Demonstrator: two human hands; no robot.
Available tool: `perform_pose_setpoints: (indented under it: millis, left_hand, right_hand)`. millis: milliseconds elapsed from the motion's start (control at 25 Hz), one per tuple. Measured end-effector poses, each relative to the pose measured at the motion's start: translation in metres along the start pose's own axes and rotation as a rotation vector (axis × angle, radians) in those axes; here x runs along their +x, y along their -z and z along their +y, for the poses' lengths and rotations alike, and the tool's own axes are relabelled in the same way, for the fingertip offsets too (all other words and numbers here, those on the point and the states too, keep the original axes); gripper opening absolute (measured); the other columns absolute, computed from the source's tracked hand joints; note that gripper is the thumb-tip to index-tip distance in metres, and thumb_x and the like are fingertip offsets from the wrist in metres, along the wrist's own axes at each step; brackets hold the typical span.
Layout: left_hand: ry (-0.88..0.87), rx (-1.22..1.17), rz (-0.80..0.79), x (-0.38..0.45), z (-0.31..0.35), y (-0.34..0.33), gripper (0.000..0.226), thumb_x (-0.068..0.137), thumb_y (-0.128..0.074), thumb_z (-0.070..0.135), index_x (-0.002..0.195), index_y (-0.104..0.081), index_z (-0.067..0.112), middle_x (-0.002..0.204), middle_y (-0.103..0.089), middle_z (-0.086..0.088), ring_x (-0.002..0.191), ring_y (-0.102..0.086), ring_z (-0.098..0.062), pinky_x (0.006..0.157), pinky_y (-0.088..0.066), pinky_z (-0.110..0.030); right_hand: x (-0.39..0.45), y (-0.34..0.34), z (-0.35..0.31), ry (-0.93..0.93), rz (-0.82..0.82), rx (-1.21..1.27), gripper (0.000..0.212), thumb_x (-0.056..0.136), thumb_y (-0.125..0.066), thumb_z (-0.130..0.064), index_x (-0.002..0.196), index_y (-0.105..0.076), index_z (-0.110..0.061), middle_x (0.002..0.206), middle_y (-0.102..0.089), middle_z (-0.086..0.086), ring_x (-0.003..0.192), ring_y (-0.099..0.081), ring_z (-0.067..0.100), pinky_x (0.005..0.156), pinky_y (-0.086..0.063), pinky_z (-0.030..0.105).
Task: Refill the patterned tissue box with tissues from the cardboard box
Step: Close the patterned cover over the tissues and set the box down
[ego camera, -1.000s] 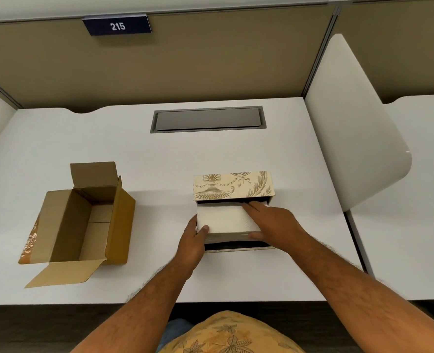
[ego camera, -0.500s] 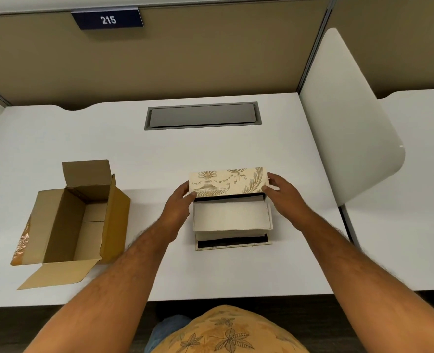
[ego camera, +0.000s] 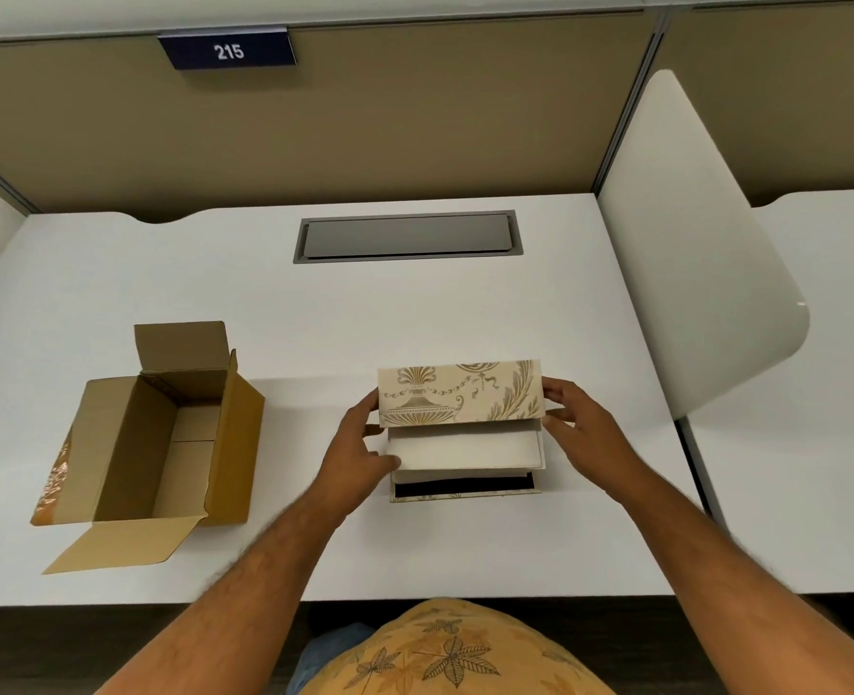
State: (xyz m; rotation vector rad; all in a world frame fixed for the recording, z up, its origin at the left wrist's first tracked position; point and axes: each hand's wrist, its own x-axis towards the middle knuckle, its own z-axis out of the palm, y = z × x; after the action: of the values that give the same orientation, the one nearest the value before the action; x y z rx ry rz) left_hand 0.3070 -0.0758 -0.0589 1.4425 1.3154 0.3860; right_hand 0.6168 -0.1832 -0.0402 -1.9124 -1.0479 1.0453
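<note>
An office cubicle: a white desk (ego camera: 164,273) beyond the hands, tan partition panels (ego camera: 415,132), a nameplate reading 215 (ego camera: 228,51) and a cable hatch (ego camera: 407,236)

Patterned tissue box (ego camera: 465,494): far wall hidden behind raised lid (ego camera: 460,393). Lid ends partly covered by left hand (ego camera: 360,453) grip and right hand (ego camera: 580,433) grip. Tissues (ego camera: 465,448): lower layers concealed. Cardboard box (ego camera: 164,433), left of grip: floor partly hidden. Both forearms cut off at bottom edge.

Both hands, left (ego camera: 352,456) and right (ego camera: 583,433), reach forward, fingers pinching inward.
</note>
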Motion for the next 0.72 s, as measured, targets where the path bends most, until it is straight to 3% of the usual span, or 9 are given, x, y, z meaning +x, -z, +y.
perform_pose_setpoints:
  millis: [80,200,280,360,440,560,720]
  left_hand:
    - [-0.023,0.071,-0.004,-0.004,-0.008,-0.004,0.107,0.076,-0.086,0.001,0.157,-0.032,0.045,0.15,-0.042,0.018,0.126,-0.058,-0.011,0.086,-0.059,-0.028]
    - [-0.059,0.162,0.025,-0.01,-0.019,-0.01,0.112,0.074,-0.092,0.014,0.159,-0.027,0.046,0.149,-0.039,0.018,0.116,-0.063,-0.011,0.076,-0.064,-0.026]
    - [-0.062,0.152,0.039,-0.014,-0.022,-0.013,0.114,0.075,-0.091,0.015,0.161,-0.024,0.045,0.15,-0.04,0.014,0.11,-0.066,-0.011,0.077,-0.066,-0.031]
    - [-0.059,0.15,0.044,-0.017,-0.019,-0.016,0.114,0.076,-0.089,0.012,0.163,-0.021,0.044,0.151,-0.04,0.011,0.105,-0.067,-0.01,0.077,-0.067,-0.033]
    - [-0.047,0.173,0.056,-0.017,-0.013,-0.018,0.116,0.077,-0.089,0.01,0.164,-0.02,0.043,0.152,-0.04,0.011,0.102,-0.067,-0.008,0.076,-0.066,-0.03]
    - [-0.045,0.18,0.075,-0.013,-0.005,-0.02,0.116,0.076,-0.088,0.006,0.164,-0.02,0.041,0.15,-0.041,0.01,0.099,-0.066,-0.007,0.07,-0.063,-0.022]
    - [-0.05,0.159,0.078,-0.007,-0.004,-0.02,0.118,0.074,-0.091,0.004,0.163,-0.022,0.04,0.149,-0.041,0.01,0.104,-0.063,-0.003,0.067,-0.061,-0.018]
  right_hand:
    - [-0.008,0.002,0.002,0.014,-0.015,-0.025,0.053,0.102,-0.059,-0.005,0.15,-0.052,-0.025,0.146,-0.061,-0.008,0.123,-0.065,0.018,0.093,-0.049,0.022]
    - [-0.015,-0.001,0.007,-0.02,-0.031,-0.058,0.058,0.102,-0.056,-0.006,0.153,-0.046,-0.033,0.155,-0.051,-0.007,0.105,-0.069,0.014,0.101,-0.054,0.037]
    - [-0.019,-0.004,0.008,-0.067,-0.027,-0.049,0.062,0.102,-0.058,-0.008,0.154,-0.042,-0.038,0.156,-0.045,-0.004,0.099,-0.069,0.014,0.105,-0.054,0.048]
    - [-0.023,-0.009,0.009,-0.102,-0.028,-0.027,0.077,0.097,-0.062,-0.001,0.156,-0.037,-0.043,0.154,-0.044,-0.003,0.104,-0.07,0.018,0.096,-0.059,0.044]
    - [-0.025,-0.014,0.011,-0.1,-0.054,-0.019,0.1,0.086,-0.072,0.007,0.161,-0.029,-0.044,0.152,-0.043,-0.006,0.112,-0.067,0.019,0.081,-0.06,0.028]
    - [-0.022,-0.025,0.019,-0.057,-0.092,-0.051,0.128,0.071,-0.086,0.008,0.166,-0.015,-0.041,0.148,-0.043,-0.01,0.116,-0.062,0.012,0.081,-0.062,0.026]
    - [-0.017,-0.031,0.024,-0.01,0.018,-0.119,0.121,0.077,-0.085,0.006,0.167,-0.016,-0.037,0.14,-0.053,-0.011,0.106,-0.064,0.007,0.083,-0.062,0.027]
